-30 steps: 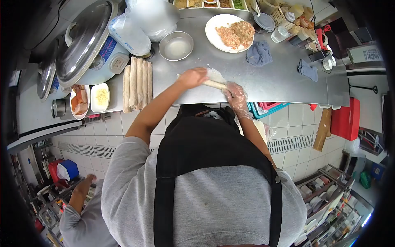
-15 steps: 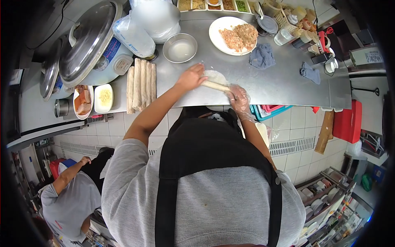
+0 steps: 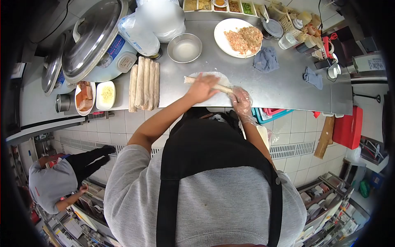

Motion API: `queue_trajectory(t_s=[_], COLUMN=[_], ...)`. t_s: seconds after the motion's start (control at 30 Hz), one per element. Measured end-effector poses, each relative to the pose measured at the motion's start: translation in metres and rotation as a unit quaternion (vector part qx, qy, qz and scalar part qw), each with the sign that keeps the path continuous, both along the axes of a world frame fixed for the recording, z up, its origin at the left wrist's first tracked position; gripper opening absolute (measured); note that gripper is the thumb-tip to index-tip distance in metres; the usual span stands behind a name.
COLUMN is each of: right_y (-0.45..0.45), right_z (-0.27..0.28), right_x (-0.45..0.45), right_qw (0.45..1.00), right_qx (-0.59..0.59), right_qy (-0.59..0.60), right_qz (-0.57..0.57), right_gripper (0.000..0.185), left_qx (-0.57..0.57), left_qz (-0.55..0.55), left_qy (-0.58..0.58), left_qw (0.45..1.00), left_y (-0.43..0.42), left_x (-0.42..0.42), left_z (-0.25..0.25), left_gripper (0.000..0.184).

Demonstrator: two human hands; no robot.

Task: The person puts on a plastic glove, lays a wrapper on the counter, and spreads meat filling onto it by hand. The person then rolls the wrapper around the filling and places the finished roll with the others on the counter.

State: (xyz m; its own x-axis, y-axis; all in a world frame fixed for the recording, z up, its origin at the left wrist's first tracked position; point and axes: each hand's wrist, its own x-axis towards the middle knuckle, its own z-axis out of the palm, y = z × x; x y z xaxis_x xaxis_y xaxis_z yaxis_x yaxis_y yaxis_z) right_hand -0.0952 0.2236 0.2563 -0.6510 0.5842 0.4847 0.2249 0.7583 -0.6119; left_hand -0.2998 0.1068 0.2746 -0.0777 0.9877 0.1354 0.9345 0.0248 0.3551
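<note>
Reaches forward over a stainless-steel counter (image 3: 288,86) with both arms. Bends the left elbow outward and slants that forearm in toward the middle; brings the right forearm up closer to the body, angled slightly inward. Lays the bare left hand (image 3: 203,89) palm down across a long, thin-skinned roll (image 3: 223,88), fingers extended rather than wrapped round it, slightly blurred. Curls the right hand (image 3: 241,101), in a clear plastic glove, at the roll's right end, touching it; cannot tell whether pinched closed. Holds the two hands apart, near each other, with a short stretch of roll showing between. Has the roll near the counter's front edge, along a pale round wrapper (image 3: 220,76), to the right of stacked finished rolls (image 3: 144,84) and below a metal bowl (image 3: 170,54).
</note>
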Motion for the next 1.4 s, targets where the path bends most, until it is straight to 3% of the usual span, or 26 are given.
queue_trajectory(t_s=[0.13,0.3,0.37,0.43,0.57,0.63,0.67,0.77,0.83,0.97,1.13,1.2,1.3,1.4], right_y=[0.002,0.001,0.001,0.001,0.002,0.002,0.002,0.0,-0.001,-0.003,0.001,0.008,0.014,0.021], right_z=[0.004,0.001,0.001,0.002,-0.002,-0.001,0.001,0.003,0.003,0.011,0.008,0.002,0.004,0.017], right_x=[0.001,0.0,0.0,0.0,-0.001,0.001,0.002,0.001,-0.001,-0.004,-0.011,-0.013,-0.015,-0.022], right_qw=[1.0,1.0,1.0,1.0,0.999,0.999,0.999,1.0,1.0,1.0,0.987,0.987,0.992,0.992], right_qx=[0.009,0.01,0.011,0.015,0.029,0.013,0.014,0.003,0.011,-0.01,0.14,0.125,0.059,-0.046], right_qy=[-0.007,-0.011,-0.019,-0.024,-0.016,-0.029,-0.03,-0.023,-0.018,-0.026,-0.077,-0.084,-0.092,-0.097], right_qz=[0.012,0.008,0.005,0.003,0.002,0.003,0.001,0.007,-0.001,-0.001,0.033,0.05,0.066,0.065], right_gripper=[0.026,0.027,0.027,0.027,0.027,0.027,0.027,0.027,0.028,0.029,0.031,0.029,0.026,0.02], left_qx=[-0.041,-0.115,-0.105,0.016,0.001,-0.145,-0.158,-0.175,-0.109,-0.166,-0.164,0.052,0.056,0.08], left_qz=[-0.021,0.173,0.178,0.041,-0.033,0.012,0.06,0.12,0.128,0.221,0.271,0.121,0.043,0.015], left_qy=[0.035,0.091,0.091,0.092,0.056,0.047,0.088,0.066,0.065,0.092,0.149,0.091,0.017,0.044], left_qw=[0.998,0.974,0.974,0.995,0.998,0.988,0.982,0.975,0.984,0.957,0.937,0.987,0.997,0.996], left_y=[-0.003,-0.017,-0.009,0.004,0.024,0.026,0.022,0.003,-0.003,-0.004,-0.009,-0.015,-0.016,-0.017], left_x=[0.006,-0.023,-0.019,-0.008,0.019,0.016,0.011,-0.011,-0.016,-0.009,-0.015,-0.022,-0.024,-0.028], left_z=[-0.006,0.0,-0.002,-0.011,-0.019,-0.005,0.0,0.016,0.008,0.01,0.018,0.011,0.004,-0.003], left_gripper=[0.066,0.07,0.069,0.069,0.067,0.067,0.067,0.067,0.067,0.069,0.064,0.054,0.046,0.041])
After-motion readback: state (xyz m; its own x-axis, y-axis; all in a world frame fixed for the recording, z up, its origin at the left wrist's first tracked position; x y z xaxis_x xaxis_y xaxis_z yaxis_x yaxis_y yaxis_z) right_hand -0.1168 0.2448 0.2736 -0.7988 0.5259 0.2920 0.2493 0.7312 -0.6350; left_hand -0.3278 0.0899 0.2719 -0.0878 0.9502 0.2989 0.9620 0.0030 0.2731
